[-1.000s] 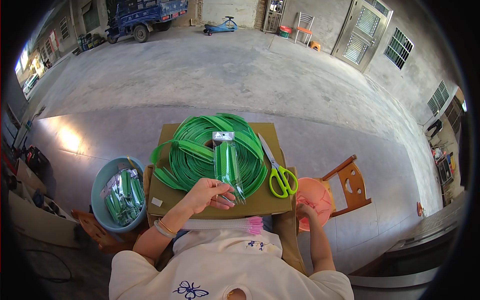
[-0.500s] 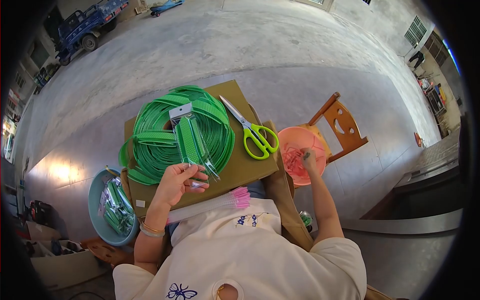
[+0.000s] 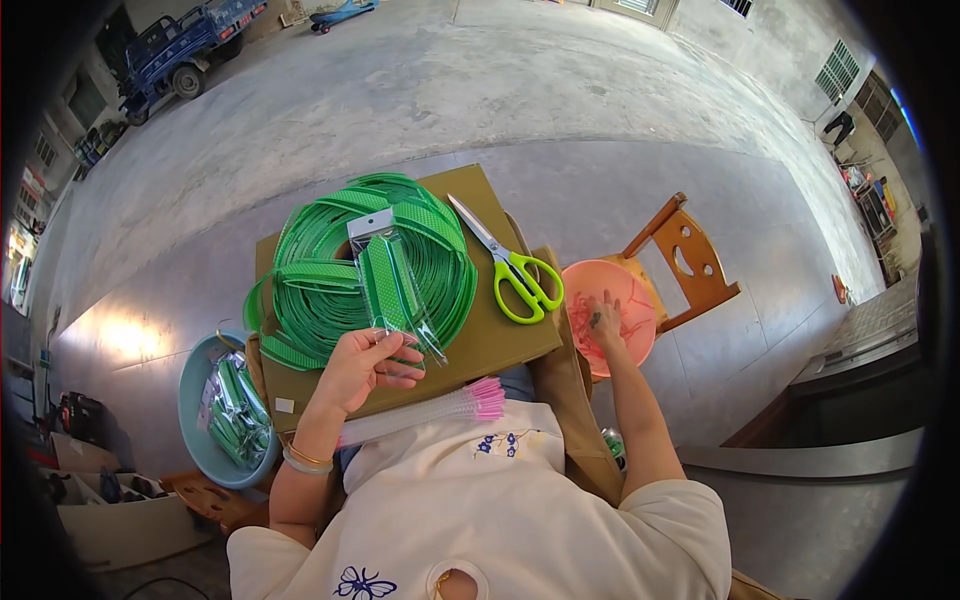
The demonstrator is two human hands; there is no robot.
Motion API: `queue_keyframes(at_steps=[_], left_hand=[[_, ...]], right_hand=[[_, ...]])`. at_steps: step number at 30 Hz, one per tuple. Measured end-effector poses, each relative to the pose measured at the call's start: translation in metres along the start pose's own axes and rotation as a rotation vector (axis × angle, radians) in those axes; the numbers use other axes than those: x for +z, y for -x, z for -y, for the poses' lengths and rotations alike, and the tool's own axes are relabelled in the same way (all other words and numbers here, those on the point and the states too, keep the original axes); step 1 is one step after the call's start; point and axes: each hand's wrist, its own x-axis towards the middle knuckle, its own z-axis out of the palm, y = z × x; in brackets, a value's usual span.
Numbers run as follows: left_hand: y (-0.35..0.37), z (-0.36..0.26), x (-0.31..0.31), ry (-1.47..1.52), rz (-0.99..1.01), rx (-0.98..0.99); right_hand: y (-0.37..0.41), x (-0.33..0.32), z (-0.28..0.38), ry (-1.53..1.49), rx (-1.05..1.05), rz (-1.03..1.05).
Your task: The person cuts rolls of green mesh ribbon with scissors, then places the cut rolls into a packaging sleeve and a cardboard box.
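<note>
Between thumb and fingers, my left hand (image 3: 368, 368) pinches the lower end of a clear plastic packet (image 3: 390, 285) with green dotted ribbon pieces inside. The packet lies over a large coil of green ribbon (image 3: 310, 240) on a brown cardboard box (image 3: 470, 185). My right hand (image 3: 605, 318) is inside a pink bowl (image 3: 645, 300), fingers spread over thin pink pieces (image 3: 582, 318). Scissors with lime-green handles (image 3: 528, 288) lie on the box, blades apart. A bundle of clear, pink-ended strips (image 3: 430, 413) sits at the box's near edge.
A light blue basin (image 3: 190, 440) of filled packets (image 3: 238, 410) stands at the left. The pink bowl rests on a wooden chair (image 3: 690, 250) at the right. Low at the left is an open white box (image 3: 120, 530). Farther off, a blue truck (image 3: 180, 50) is parked.
My right hand has shifted slightly left within the pink bowl, and its fingers have spread. My left hand keeps its hold on the packet. The whole view has shifted slightly.
</note>
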Motion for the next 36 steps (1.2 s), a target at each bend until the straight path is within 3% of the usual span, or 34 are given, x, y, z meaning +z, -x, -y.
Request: queue_keyframes(at_steps=[4, 10, 13, 16, 18, 22, 24, 27, 30, 31, 33, 36], left_hand=[[0.000, 0.001, 0.000, -0.008, 0.005, -0.001], [0.000, 0.000, 0.000, 0.002, 0.000, -0.001], [0.001, 0.000, -0.001, 0.043, 0.019, 0.011], [0.004, -0.003, 0.001, 0.078, 0.050, 0.030], [0.006, -0.004, 0.002, 0.094, 0.065, 0.062], [0.013, -0.008, 0.007, 0.139, 0.078, 0.038], [0.017, -0.009, 0.009, 0.155, 0.085, 0.015], [0.027, -0.008, 0.002, 0.067, 0.114, 0.036], [0.034, 0.005, 0.001, -0.210, -0.346, 0.508], [0.031, 0.010, 0.001, -0.420, -0.408, 0.736], [0.022, 0.018, 0.001, -0.861, -0.514, 1.187], [0.014, 0.025, 0.002, -1.038, -0.403, 1.358]], right_hand=[[-0.004, -0.019, 0.002, -0.106, 0.088, -0.028], [-0.014, -0.031, 0.008, -0.341, 0.267, -0.342], [-0.037, -0.073, 0.045, -0.545, 0.214, -0.673], [-0.051, -0.138, 0.106, -0.752, 0.129, -0.712], [-0.053, -0.171, 0.149, -1.014, -0.005, -0.676], [-0.025, -0.246, 0.241, -1.219, -0.451, -0.054], [-0.013, -0.243, 0.264, -1.106, -0.651, -0.027], [-0.010, -0.217, 0.274, -1.086, -0.736, -0.187], [-0.004, -0.220, 0.275, -1.122, -0.638, -0.204], [-0.002, -0.220, 0.274, -1.145, -0.615, -0.189], [0.002, -0.214, 0.276, -1.152, -0.625, -0.186], [0.006, -0.211, 0.277, -1.150, -0.635, -0.181]])
